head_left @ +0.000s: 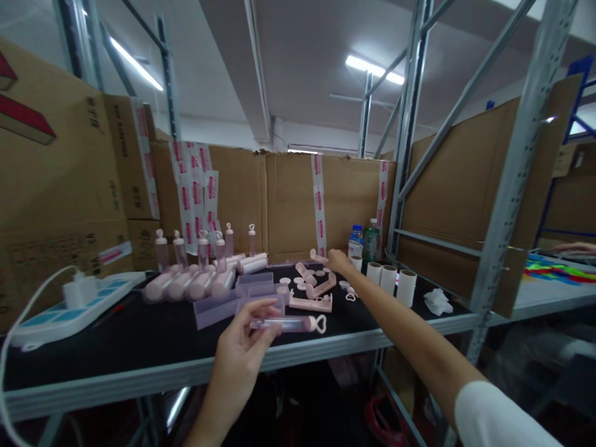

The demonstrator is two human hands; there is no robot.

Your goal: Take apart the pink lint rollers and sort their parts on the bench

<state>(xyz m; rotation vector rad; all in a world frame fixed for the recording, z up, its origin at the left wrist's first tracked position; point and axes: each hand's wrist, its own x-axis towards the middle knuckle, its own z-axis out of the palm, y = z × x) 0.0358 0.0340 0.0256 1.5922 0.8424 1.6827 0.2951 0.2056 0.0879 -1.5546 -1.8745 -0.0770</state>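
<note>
My left hand has its thumb and fingers closed on one end of a clear tube, which lies nearly level, its heart loop pointing out to the right of my grip. I judge the tube light and stiff, probably hard plastic, and smooth enough to slip or roll if pinched loosely. The barrel looks like the best place to take hold, thumb against fingers, without squeezing hard, since a thin wall could crack. The loop looks slimmer, so I'd expect it to bear strain badly.

My right hand is stretched out farther away, at a pink part; I can't tell whether its fingers grip that or only touch it. Between my hands lie pink brackets, likely light and rigid too, best taken by their long backs. Just beyond my left hand are clear trays; nearer my right forearm stand white rolls.
</note>
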